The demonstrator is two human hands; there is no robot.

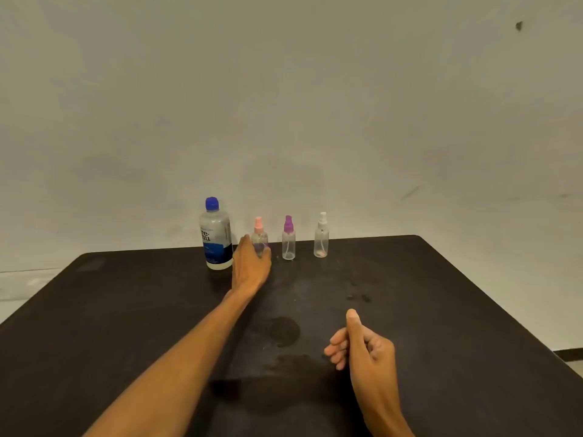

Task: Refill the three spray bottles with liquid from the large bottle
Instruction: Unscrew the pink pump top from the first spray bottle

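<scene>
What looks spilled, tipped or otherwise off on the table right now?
Nothing is tipped: the large bottle and all three spray bottles stand upright with tops on. The only oddity is dark, damp-looking marks on the black table near the right hand, possibly an old spill or stain.

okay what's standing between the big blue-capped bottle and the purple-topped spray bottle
In the head view, the pink-topped spray bottle stands between the large bottle and the purple-topped spray bottle, with the left hand wrapped around its lower part.
</scene>
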